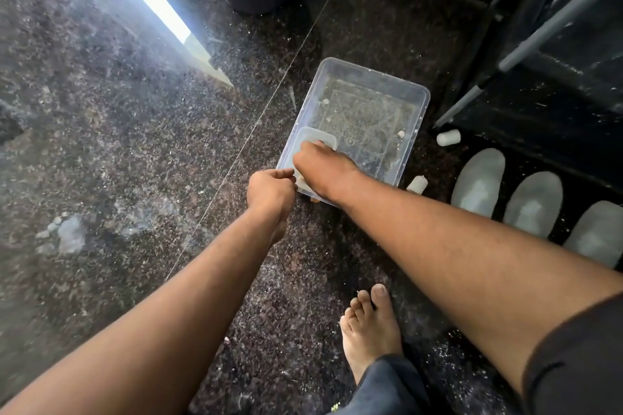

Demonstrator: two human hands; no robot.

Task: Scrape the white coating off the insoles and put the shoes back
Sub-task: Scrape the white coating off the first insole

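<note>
You're in a home, by the look of it: polished dark granite floor, your bare foot, shoes lined beside a dark rack.

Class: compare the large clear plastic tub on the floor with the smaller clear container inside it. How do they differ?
The large clear tub stands on the speckled floor; the smaller clear container lies inside it, at the near left corner. The right hand rests on the smaller container; the left hand grips the tub's near rim. Both are clear, rounded-cornered plastic.
</note>
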